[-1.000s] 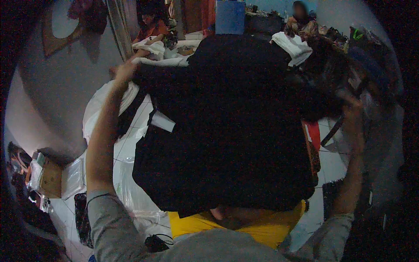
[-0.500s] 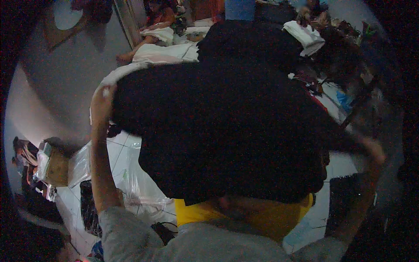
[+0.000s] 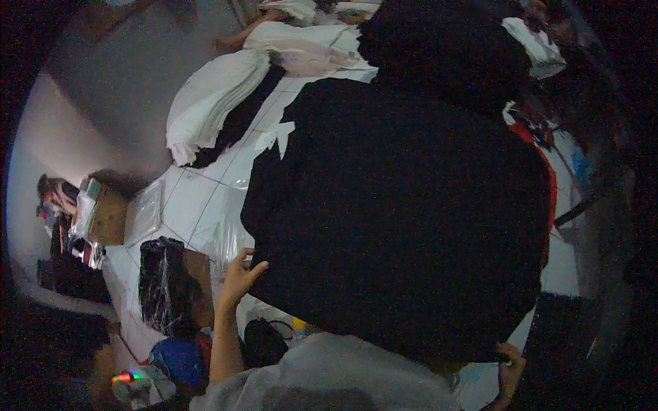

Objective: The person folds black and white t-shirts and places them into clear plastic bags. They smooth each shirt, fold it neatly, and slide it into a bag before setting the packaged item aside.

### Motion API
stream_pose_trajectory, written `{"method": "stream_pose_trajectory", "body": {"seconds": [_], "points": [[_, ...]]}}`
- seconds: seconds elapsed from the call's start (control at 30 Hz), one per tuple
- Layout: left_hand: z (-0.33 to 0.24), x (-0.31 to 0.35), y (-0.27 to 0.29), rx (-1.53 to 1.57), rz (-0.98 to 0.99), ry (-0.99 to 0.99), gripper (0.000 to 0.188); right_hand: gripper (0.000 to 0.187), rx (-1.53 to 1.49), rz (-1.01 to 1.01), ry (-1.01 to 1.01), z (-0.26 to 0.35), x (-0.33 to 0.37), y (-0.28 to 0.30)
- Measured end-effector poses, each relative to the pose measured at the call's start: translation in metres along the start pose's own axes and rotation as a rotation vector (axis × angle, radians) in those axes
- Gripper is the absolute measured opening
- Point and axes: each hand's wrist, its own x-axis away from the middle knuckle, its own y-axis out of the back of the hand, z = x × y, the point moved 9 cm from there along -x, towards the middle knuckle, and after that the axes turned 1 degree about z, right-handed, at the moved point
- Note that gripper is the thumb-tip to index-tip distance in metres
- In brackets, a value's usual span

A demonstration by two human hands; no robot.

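Note:
A large piece of black cloth, apparently a shirt (image 3: 404,212), lies spread out in front of me and fills the middle of the view. At its near left edge my left hand (image 3: 240,277) grips the hem between thumb and fingers. My right hand (image 3: 510,366) has curled fingers closed on the near right corner of the same shirt. Beyond it rises a heap of black cloth (image 3: 439,51); the dark picture blurs the border between the two. Along the shirt's right side shows a strip of red (image 3: 552,185).
White folded cloths (image 3: 219,96) lie in a stack at the far left, on black cloth. Closer stand a cardboard box (image 3: 110,216) and a black plastic-wrapped bundle (image 3: 164,281). Clear plastic (image 3: 229,219) lies on the tiled floor (image 3: 195,198). A white bundle (image 3: 534,48) is at the far right.
Both hands have moved nearer to me, from the shirt's outspread sides down to its near edge. The shirt has come down and now hides most of the yellow thing.

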Motion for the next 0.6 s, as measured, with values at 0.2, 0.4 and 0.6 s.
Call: {"method": "stream_pose_trajectory", "body": {"seconds": [0.2, 0.4, 0.6], "points": [[0.046, 0.025, -0.043, 0.02, 0.77, 0.169, 0.035, 0.025, -0.607, 0.009, 0.158, -0.064, -0.06, 0.021], [-0.052, -0.04, 0.007, 0.393, 0.185, 0.227, 0.046, 0.035, -0.442, -0.275, -0.079, -0.027, -0.22, 0.068], [-0.123, -0.116, 0.027, 0.185, -0.054, -0.101, 0.039, 0.042, -0.212, -0.082, -0.064, 0.013, -0.316, 0.043]]}}
